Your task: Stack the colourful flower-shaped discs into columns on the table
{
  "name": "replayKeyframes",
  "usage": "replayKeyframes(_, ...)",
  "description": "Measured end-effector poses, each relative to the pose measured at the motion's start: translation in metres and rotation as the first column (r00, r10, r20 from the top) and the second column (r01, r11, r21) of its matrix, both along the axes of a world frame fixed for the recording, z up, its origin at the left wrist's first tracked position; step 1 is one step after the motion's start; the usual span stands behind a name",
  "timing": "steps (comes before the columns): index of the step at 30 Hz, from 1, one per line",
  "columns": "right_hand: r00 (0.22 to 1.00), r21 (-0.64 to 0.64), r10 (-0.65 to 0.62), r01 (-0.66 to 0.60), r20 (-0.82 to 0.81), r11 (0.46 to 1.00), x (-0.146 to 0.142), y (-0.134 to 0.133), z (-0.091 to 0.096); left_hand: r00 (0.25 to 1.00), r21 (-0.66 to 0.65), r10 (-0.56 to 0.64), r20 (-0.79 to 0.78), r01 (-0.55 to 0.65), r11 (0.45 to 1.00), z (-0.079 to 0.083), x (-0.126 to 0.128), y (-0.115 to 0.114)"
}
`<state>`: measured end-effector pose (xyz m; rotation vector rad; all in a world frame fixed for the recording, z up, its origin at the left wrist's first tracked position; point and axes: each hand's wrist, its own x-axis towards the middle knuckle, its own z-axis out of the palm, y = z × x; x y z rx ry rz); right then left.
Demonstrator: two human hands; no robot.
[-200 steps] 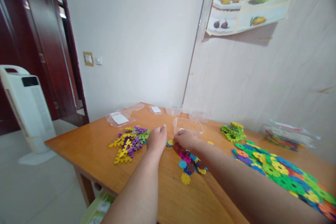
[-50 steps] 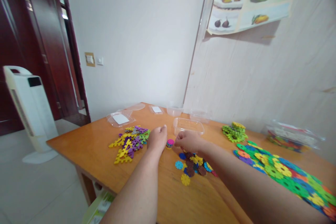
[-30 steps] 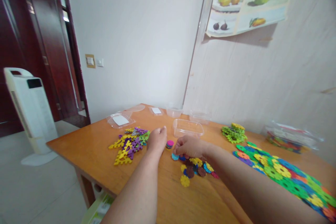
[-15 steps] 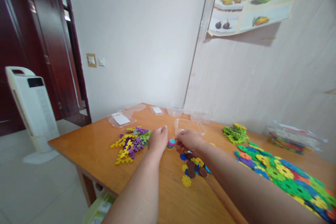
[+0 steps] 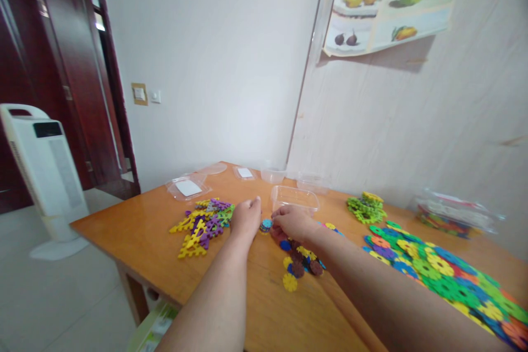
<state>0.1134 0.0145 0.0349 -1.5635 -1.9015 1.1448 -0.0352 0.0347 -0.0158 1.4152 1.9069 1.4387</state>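
Observation:
A small stack of notched plastic discs, blue on top, stands on the table between my two hands. Beside it on the left rests my left hand, its fingers curled in; what they hold, if anything, is hidden. On the other side my right hand reaches in with fingers bent together next to the stack, and I cannot make out what is in them. Below my right hand lies a loose pile of notched discs in yellow, brown and blue, partly covered by the hand and forearm.
Yellow, purple and green toothed pieces lie left. Large flower-shaped discs spread at right, near a green linked cluster and a filled clear bag. A clear tray and other clear containers stand at the back.
The view has shifted slightly, moving things a little left in the picture. Both hands stay on either side of the stack, with my right fingers a little closer to it.

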Motion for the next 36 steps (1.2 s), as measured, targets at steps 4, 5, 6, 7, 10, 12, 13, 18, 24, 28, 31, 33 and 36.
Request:
replayKeyframes(4,0.997,0.045,0.009,-0.012,0.078,0.999,0.018,-0.001,0.01,1.0,0.014,-0.002,0.022,0.001,1.0,0.0,0.001,0.0)
replayKeyframes(5,0.993,0.059,0.016,-0.023,0.113,0.998,0.023,-0.002,0.013,0.999,0.017,0.0,0.033,-0.001,1.0,0.0,0.001,0.0)
replayKeyframes(6,0.988,0.074,0.028,-0.04,0.153,0.996,0.028,-0.004,0.016,0.999,0.02,0.002,0.045,-0.003,1.0,0.0,0.001,0.0)
replayKeyframes(7,0.98,0.089,0.043,-0.061,0.196,0.994,0.033,-0.006,0.018,0.998,0.022,0.002,0.056,-0.004,1.0,0.0,0.001,0.0)
replayKeyframes(10,0.939,0.122,0.099,-0.146,0.329,0.982,0.041,-0.012,0.022,0.997,0.023,-0.001,0.072,0.0,1.0,0.0,0.001,0.0)
replayKeyframes(12,0.905,0.135,0.126,-0.196,0.407,0.971,0.043,-0.016,0.021,0.997,0.022,-0.004,0.077,0.002,1.0,0.0,0.001,0.0)
replayKeyframes(13,0.888,0.137,0.136,-0.216,0.439,0.967,0.042,-0.017,0.021,0.997,0.022,-0.005,0.079,0.003,1.0,-0.001,0.001,-0.001)
replayKeyframes(18,0.834,0.072,0.216,-0.291,0.509,0.954,0.04,-0.017,0.02,0.997,0.021,-0.012,0.079,0.01,1.0,-0.001,0.002,-0.002)
replayKeyframes(24,0.857,0.017,0.274,-0.312,0.437,0.95,0.039,-0.012,0.022,0.997,0.02,-0.016,0.077,0.015,1.0,-0.001,0.002,-0.002)
replayKeyframes(28,0.913,0.014,0.266,-0.284,0.31,0.959,0.039,-0.009,0.019,0.997,0.019,-0.019,0.076,0.018,1.0,-0.001,0.002,-0.001)
replayKeyframes(31,0.962,0.0,0.213,-0.216,0.174,0.976,0.038,-0.004,0.014,0.997,0.016,-0.022,0.075,0.021,1.0,-0.001,0.002,-0.001)
replayKeyframes(33,0.983,-0.021,0.167,-0.166,0.076,0.986,0.036,0.001,0.012,0.997,0.014,-0.022,0.074,0.021,1.0,-0.001,0.001,-0.001)
replayKeyframes(36,0.992,-0.067,0.102,-0.106,-0.071,0.992,0.03,0.005,0.012,0.997,0.012,-0.02,0.074,0.019,1.0,0.0,0.002,-0.002)
